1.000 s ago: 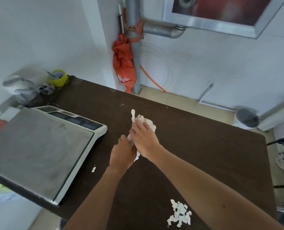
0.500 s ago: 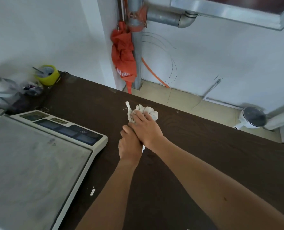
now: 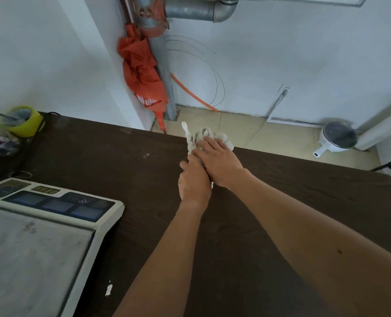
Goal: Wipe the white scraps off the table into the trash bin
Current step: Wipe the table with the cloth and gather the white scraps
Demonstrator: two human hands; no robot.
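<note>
A crumpled white cloth (image 3: 203, 136) lies at the far edge of the dark brown table (image 3: 281, 191). My right hand (image 3: 219, 161) presses flat on top of it, fingers spread over the cloth. My left hand (image 3: 193, 179) sits just behind and partly under the right wrist, its fingers tucked against the cloth's near end. One white scrap (image 3: 108, 290) lies on the table near the scale's corner. A small white bin (image 3: 337, 137) with a dark lid stands on the floor beyond the table, at the right.
A large scale (image 3: 41, 236) with a steel platform fills the left of the table. A yellow cup (image 3: 21, 120) with tools stands at the far left corner. An orange umbrella (image 3: 142, 74) hangs by a grey pipe (image 3: 164, 88) against the wall.
Both hands have slid the cloth away from me, from the table's middle to its far edge. The view has tilted up, so the pile of scraps near me is out of frame.
</note>
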